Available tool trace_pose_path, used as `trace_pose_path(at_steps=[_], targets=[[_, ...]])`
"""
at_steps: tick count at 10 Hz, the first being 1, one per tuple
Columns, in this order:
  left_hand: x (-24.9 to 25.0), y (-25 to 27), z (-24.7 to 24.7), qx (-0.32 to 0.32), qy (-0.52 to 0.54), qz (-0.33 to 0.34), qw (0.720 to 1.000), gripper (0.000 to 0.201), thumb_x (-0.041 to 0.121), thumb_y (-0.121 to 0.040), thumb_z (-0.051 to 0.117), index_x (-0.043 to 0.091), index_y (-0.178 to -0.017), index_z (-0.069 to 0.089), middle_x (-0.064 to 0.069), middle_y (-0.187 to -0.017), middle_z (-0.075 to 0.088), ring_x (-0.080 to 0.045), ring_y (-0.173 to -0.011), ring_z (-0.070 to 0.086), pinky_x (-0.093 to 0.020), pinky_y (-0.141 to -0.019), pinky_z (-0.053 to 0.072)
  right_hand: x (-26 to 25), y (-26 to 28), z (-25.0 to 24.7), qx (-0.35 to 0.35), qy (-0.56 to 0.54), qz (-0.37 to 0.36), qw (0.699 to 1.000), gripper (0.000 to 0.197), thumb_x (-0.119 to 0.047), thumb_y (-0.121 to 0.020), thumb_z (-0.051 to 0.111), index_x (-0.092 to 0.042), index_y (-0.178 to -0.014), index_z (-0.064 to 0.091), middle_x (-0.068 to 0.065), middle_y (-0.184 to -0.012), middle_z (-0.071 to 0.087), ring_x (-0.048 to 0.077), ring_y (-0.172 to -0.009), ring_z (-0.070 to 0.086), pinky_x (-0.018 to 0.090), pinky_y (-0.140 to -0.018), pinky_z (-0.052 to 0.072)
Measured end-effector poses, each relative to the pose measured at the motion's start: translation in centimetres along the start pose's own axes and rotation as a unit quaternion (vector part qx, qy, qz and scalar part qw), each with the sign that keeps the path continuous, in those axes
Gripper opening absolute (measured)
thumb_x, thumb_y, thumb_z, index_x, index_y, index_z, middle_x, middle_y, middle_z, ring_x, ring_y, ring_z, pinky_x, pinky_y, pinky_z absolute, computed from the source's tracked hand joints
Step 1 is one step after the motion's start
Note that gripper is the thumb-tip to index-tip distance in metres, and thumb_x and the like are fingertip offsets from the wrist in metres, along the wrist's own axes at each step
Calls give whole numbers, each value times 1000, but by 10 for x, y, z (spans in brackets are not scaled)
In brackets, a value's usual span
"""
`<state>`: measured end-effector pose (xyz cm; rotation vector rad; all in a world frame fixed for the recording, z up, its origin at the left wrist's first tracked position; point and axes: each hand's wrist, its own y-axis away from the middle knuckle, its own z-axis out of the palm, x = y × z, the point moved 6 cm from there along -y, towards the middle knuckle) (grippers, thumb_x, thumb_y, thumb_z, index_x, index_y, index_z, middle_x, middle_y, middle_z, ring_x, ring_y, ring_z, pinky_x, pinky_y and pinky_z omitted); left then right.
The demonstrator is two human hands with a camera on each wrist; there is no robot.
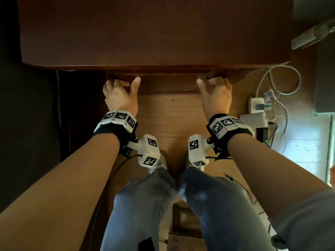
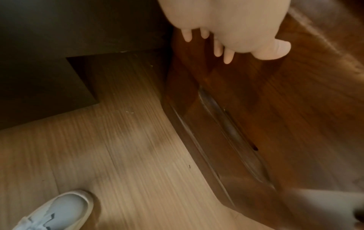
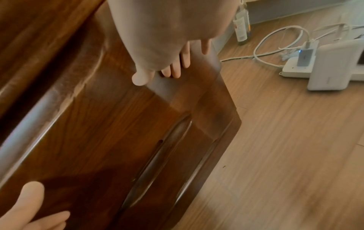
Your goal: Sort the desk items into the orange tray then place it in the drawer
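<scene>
The dark wooden drawer front sits just under the desk's front edge. My left hand and right hand both press on it, fingers straight, thumbs up, holding nothing. In the left wrist view the left hand touches the drawer front above its long groove handle. The right hand touches the drawer front's right end in the right wrist view. The orange tray and desk items are not in view. The desk top shows bare wood.
A white power strip with cables and a white box lie on the floor at the right. A bottle lies beyond them. A dark cabinet stands at the left. My knees and shoes are below the drawer.
</scene>
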<state>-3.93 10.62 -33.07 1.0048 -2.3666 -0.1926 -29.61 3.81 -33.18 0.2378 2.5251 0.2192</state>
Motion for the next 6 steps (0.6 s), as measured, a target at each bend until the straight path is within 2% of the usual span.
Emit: trace_pose_path(at_steps=[1, 3, 4, 5, 6], targets=[[5, -6, 1, 0, 10, -4, 1000, 56, 54, -90, 43, 4, -110, 57, -15, -139, 40, -32, -138, 24, -45, -106, 31, -3, -8, 3, -1, -2, 15, 1000, 43, -47, -88, 56, -7, -103, 60, 10, -114, 57, 25, -114, 47, 24, -78, 33], [5, -4, 0, -9, 1, -13, 1000, 53, 52, -92, 40, 5, -113, 55, -16, -143, 36, -30, -139, 22, -44, -106, 30, -3, -7, 5, 2, -12, 19, 1000, 40, -44, -89, 55, -7, -105, 59, 9, -117, 57, 22, -116, 46, 19, -75, 28], [7, 0, -1, -12, 16, -16, 1000, 48, 49, -94, 39, 8, -115, 54, -16, -139, 40, -31, -136, 27, -43, -104, 32, -5, -5, 3, -13, -18, 8, 1000, 38, -40, -92, 53, -7, -110, 57, 10, -120, 54, 23, -116, 47, 19, -76, 29], [11, 14, -4, -38, 5, -24, 999, 37, 39, -95, 43, 11, -116, 54, -14, -135, 42, -30, -132, 31, -43, -99, 37, -7, 4, -1, -62, -55, 25, 996, 39, -38, -91, 56, -6, -114, 56, 11, -120, 58, 24, -113, 53, 23, -82, 38], [10, 32, -1, -108, -22, -50, 993, 32, 29, -97, 40, 9, -117, 55, -16, -131, 45, -34, -126, 38, -40, -96, 38, -7, 18, -8, -122, -98, 70, 985, 39, -34, -90, 59, -6, -117, 57, 9, -120, 60, 22, -113, 55, 23, -87, 42]])
